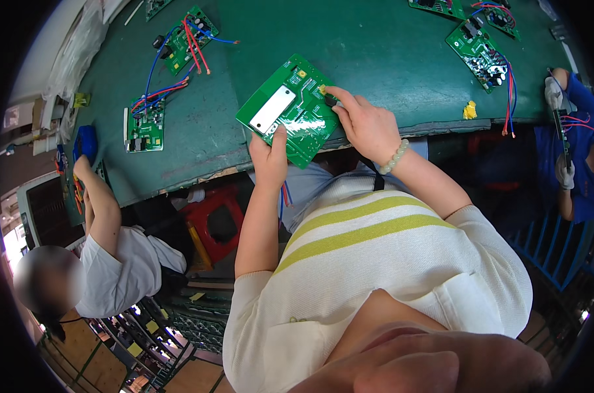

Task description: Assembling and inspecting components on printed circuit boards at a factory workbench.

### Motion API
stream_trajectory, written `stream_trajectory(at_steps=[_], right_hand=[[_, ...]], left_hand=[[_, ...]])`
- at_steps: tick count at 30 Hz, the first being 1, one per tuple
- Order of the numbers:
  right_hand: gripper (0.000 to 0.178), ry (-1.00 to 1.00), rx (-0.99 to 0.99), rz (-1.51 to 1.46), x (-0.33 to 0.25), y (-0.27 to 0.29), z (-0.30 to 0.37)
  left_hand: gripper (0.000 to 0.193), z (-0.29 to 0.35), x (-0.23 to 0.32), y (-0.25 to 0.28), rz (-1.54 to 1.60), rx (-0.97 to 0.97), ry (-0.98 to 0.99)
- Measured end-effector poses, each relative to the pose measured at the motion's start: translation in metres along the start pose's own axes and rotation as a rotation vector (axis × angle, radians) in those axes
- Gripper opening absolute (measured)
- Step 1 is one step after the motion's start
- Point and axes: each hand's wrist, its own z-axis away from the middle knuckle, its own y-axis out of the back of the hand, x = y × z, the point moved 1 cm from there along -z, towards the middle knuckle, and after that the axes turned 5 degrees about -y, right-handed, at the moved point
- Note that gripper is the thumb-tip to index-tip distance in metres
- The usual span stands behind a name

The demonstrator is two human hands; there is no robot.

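My left hand (269,154) grips the near left edge of a green circuit board (316,128), its thumb lying on the face. The board is tilted up at the table's near edge and carries a white rectangular plate (272,110) with dark holes. At the board's right edge, my right hand (369,129) is closed, thumb and fingers around a small black object (330,101) whose kind I cannot make out. My right index fingertip touches a small yellow piece (322,90) near the board's corner.
Circuit boards with red and blue wires lie at left (146,128), far left (185,49) and far right (478,56) on the green table (349,39). A yellow lump (470,110) sits near the edge. One person works at left, another in gloves at right. A red stool (213,219) stands below.
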Motion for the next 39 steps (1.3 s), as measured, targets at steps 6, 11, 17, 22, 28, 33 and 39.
stream_trajectory(at_steps=[6,11,17,22,28,33,39], right_hand=[[0.031,0.000,0.049,0.049,-0.002,-0.005,-0.001],[0.028,-0.044,0.027,-0.042,0.005,-0.008,-0.004],[0.029,-0.078,0.110,-0.333,0.011,-0.001,-0.016],[0.030,0.068,0.222,-0.056,-0.001,0.001,-0.028],[0.032,0.074,0.039,0.104,-0.008,-0.008,-0.038],[0.032,0.051,-0.005,0.020,-0.003,-0.007,-0.040],[0.031,0.057,0.016,0.008,-0.005,-0.009,-0.041]], left_hand=[[0.030,-0.003,-0.005,0.002,-0.034,-0.015,0.014],[0.031,-0.002,-0.003,-0.001,-0.038,0.004,0.006],[0.030,-0.001,0.001,-0.004,-0.027,0.020,-0.009],[0.030,-0.001,-0.001,-0.002,-0.038,0.011,-0.020],[0.031,-0.001,0.002,-0.004,-0.044,0.011,0.002],[0.031,-0.002,-0.001,-0.005,-0.015,0.018,-0.037],[0.031,-0.001,-0.002,-0.001,-0.069,0.009,-0.044]])
